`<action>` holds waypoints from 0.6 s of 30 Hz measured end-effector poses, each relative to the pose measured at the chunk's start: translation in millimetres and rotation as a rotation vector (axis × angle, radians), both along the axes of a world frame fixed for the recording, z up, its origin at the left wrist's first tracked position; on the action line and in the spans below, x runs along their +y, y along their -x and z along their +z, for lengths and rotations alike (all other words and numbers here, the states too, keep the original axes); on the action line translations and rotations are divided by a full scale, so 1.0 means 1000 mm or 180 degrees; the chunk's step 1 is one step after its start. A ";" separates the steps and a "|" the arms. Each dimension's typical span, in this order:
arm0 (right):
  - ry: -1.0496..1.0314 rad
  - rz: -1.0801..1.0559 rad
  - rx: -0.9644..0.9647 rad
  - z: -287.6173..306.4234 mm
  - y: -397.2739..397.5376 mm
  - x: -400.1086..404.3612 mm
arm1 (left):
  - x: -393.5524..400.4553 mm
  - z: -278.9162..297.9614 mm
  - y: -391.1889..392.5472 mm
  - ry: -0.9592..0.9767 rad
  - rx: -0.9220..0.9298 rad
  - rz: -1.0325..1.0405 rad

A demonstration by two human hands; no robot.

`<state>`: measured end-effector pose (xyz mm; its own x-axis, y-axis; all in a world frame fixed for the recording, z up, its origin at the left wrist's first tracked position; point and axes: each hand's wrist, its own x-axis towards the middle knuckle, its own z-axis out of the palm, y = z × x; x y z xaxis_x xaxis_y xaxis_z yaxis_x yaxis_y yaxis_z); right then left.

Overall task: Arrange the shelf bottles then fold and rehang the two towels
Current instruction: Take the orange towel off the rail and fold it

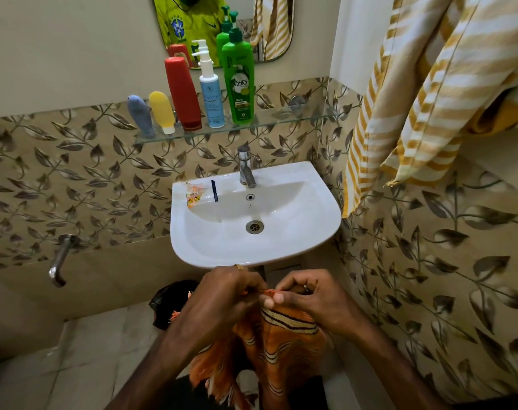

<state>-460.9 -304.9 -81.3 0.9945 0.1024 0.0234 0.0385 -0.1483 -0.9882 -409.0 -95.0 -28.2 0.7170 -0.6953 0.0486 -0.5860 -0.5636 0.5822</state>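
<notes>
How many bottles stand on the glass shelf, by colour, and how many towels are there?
Grey bottle: 1
Yellow bottle: 1
Red bottle: 1
Blue bottle: 1
Green bottle: 1
Striped yellow towel: 1
Orange towel: 1
Total: 5 bottles, 2 towels, 7 things.

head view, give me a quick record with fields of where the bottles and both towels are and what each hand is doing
shelf: glass, above the sink
bottles: five upright in a row, grey, yellow, red, blue spray, green pump
orange towel: held below the sink's front edge
left hand: pinches towel's top edge
right hand: pinches same edge
striped towel: hanging at right
</notes>
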 end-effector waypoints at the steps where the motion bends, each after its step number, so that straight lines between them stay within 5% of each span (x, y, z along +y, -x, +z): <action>1: 0.0072 0.0089 0.0039 0.002 0.001 -0.003 | -0.001 0.002 0.000 0.0028 -0.0037 -0.0024; 9: 0.0584 0.0595 0.0543 -0.002 0.004 -0.025 | 0.005 0.012 0.002 0.0154 0.0125 -0.0017; 18: 0.0594 0.0229 0.0284 0.000 0.001 -0.027 | 0.027 0.015 -0.009 0.0037 0.0006 0.0338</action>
<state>-462.4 -332.1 -81.8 0.9817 0.1676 -0.0903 -0.0307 -0.3290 -0.9438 -400.4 -68.2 -13.6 0.7867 -0.6149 0.0548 -0.5223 -0.6157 0.5900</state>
